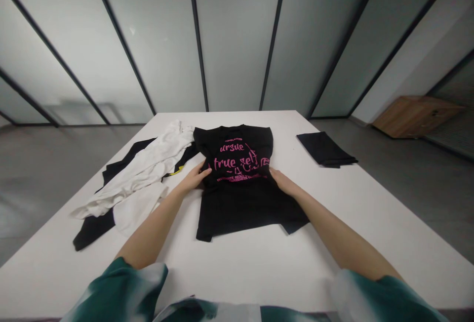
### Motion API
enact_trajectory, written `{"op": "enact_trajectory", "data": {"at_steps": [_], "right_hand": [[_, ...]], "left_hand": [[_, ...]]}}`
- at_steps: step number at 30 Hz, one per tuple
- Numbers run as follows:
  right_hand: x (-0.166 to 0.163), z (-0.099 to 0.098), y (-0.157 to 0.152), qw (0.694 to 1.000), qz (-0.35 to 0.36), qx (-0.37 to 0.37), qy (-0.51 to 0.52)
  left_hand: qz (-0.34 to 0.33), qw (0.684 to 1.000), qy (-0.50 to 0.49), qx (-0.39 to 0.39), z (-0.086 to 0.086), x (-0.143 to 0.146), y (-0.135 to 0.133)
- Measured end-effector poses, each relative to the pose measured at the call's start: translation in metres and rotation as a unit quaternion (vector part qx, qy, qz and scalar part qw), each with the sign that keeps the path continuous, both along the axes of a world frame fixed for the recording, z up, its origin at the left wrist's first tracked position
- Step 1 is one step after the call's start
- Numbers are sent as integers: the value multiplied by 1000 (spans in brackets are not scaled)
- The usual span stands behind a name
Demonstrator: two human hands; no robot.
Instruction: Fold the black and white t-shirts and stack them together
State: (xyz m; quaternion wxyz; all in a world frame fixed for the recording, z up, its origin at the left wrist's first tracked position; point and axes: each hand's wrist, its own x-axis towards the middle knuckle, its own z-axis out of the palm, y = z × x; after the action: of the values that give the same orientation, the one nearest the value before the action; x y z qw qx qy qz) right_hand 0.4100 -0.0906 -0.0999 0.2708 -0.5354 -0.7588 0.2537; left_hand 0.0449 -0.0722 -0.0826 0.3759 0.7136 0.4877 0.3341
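A black T-shirt [240,198] with pink lettering lies flat in the middle of the white table [333,243], its sides folded in. My left hand [194,179] rests at the shirt's left edge, thumb on top and fingers at the fabric's edge. My right hand [282,181] lies against the shirt's right edge, fingers partly tucked at the fabric. Whether either hand pinches the cloth is not clear.
A heap of white garments [148,174] over a black one [92,230] lies to the left of the shirt. A folded black cloth [326,149] sits at the table's far right. A wooden box [414,114] stands on the floor by the right wall.
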Motion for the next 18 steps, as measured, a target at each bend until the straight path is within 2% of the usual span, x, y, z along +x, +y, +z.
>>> {"op": "enact_trajectory", "data": {"at_steps": [3,6,9,11,15,18], "right_hand": [[-3,9,-6,985,-15,-41,165],[-3,15,-12,943,-27,-127,306],[3,16,-13,892,-25,-199,405],[10,13,-11,871,-44,-224,434],[30,3,0,854,-97,-226,459],[40,-5,10,848,-160,-153,482]], "left_hand": [[-3,990,-120,-73,1,6,-5],[13,963,-218,-158,4,5,-9],[8,937,-291,-195,8,-3,-11],[2,925,-304,-226,12,-11,-12],[23,929,-265,-258,18,-29,-9],[111,930,-274,-216,12,-36,0]]}}
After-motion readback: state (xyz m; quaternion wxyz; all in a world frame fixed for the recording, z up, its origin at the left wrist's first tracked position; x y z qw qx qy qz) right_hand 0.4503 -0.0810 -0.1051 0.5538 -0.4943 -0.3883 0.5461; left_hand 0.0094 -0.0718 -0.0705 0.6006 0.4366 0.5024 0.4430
